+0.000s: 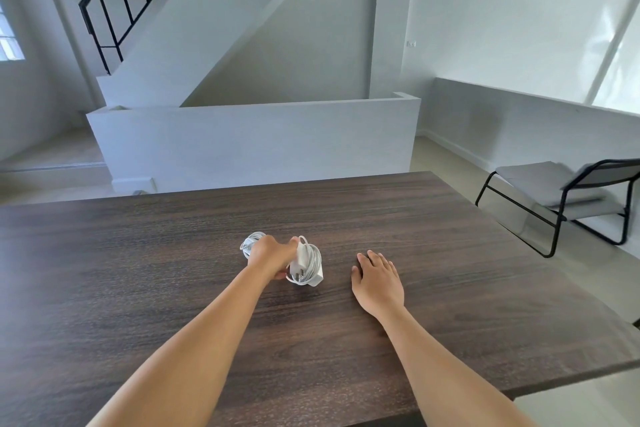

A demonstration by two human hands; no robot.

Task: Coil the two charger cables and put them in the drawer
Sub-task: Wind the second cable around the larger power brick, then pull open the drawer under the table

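Two white charger cables lie coiled near the middle of the dark wooden table (138, 270). One coil with its white plug adapter (306, 267) sits to the right of my left hand (272, 255), which is closed around it. The second coil (250, 243) shows just behind and left of that hand, partly hidden; whether the hand holds it too is unclear. My right hand (377, 279) rests flat on the table, fingers spread, holding nothing, a short way right of the chargers. No drawer is in view.
A black-framed chair with a grey cushion (561, 194) stands on the floor past the table's right edge. Beyond the far table edge is a low white wall (252, 142) and a staircase with a black railing (114, 0).
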